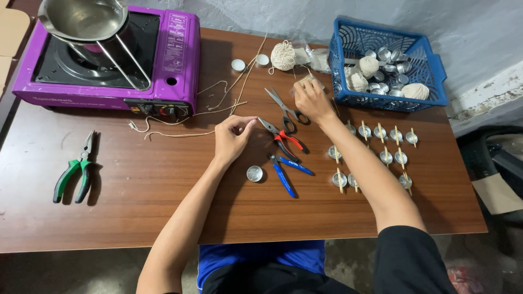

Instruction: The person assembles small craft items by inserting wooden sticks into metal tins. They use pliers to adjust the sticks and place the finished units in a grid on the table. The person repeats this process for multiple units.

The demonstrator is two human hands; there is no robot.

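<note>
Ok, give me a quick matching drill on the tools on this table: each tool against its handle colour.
Tools:
1. Pliers at the table's left end
2. Pliers by the left hand
3. Cutter beside the lone metal cup
4. Scissors near the right hand

Handle colours:
a. blue
b. black
c. green
d. red

Pairs: 1-c, 2-d, 3-a, 4-b
</note>
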